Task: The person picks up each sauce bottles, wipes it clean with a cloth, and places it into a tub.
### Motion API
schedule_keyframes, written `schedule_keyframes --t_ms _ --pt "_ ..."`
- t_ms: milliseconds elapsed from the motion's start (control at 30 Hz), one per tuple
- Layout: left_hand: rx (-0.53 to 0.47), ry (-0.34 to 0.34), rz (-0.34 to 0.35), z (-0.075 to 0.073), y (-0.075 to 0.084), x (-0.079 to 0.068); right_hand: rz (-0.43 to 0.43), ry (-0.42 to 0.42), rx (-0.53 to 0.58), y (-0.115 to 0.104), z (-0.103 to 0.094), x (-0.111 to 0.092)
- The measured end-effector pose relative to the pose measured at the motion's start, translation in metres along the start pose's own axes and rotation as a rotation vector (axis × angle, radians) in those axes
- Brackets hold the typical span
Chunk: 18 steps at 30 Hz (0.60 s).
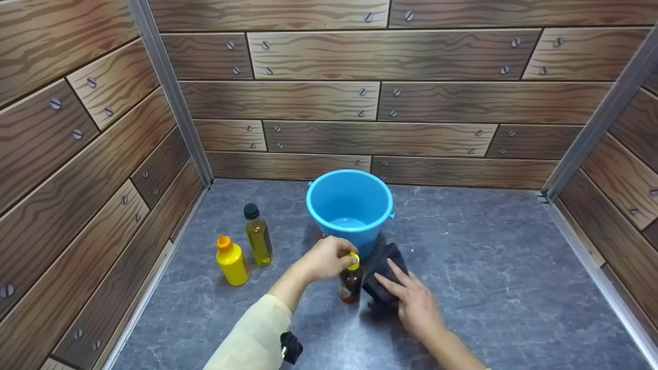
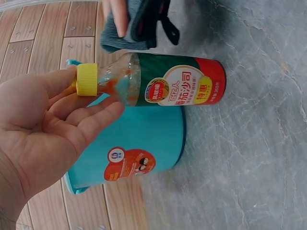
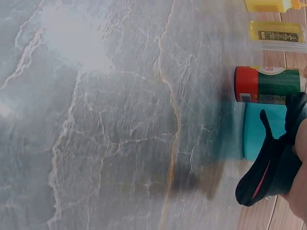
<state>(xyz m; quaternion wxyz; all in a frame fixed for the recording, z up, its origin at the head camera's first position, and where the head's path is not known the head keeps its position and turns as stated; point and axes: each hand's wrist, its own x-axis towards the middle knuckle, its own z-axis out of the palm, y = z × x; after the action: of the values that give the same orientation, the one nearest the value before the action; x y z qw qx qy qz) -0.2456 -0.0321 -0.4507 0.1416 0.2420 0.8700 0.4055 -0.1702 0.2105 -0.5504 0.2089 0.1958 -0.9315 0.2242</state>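
Note:
My left hand [image 1: 329, 258] pinches the yellow cap of a ketchup bottle [image 2: 182, 80], which stands upright on the floor in front of a blue bucket [image 2: 144, 134]. The bottle has a clear neck with red sauce inside and a green and red label. Just to its right, my right hand [image 1: 419, 307] holds a folded dark cloth [image 1: 384, 275], two fingers lying stretched across it. A loop hangs off the cloth in the right wrist view. The right thumb is hidden in the head view.
Left of the bucket stand a yellow squeeze bottle [image 1: 233, 264] with an orange cap and an oil bottle [image 1: 259, 239] with a dark cap. Wood-patterned walls [image 1: 329, 103] with metal corner strips enclose the grey marbled floor [image 1: 493, 267].

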Motion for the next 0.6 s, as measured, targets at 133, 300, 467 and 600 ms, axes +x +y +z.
schedule_keyframes --t_ms 133,300,467,600 --pt "-0.002 0.073 -0.012 0.0027 -0.0004 -0.0015 -0.049 0.048 0.014 -0.0005 -0.0023 -0.0014" --pt "0.026 0.150 -0.015 0.0041 0.0001 -0.0027 -0.122 0.108 0.026 -0.0011 -0.0030 -0.0003" --pt "0.058 0.148 0.012 0.0048 0.0012 -0.0022 -0.189 0.123 0.050 -0.0040 -0.0035 0.0037" --pt "0.066 0.125 0.012 0.0036 0.0015 -0.0021 -0.238 0.135 0.074 -0.0071 -0.0025 0.0071"
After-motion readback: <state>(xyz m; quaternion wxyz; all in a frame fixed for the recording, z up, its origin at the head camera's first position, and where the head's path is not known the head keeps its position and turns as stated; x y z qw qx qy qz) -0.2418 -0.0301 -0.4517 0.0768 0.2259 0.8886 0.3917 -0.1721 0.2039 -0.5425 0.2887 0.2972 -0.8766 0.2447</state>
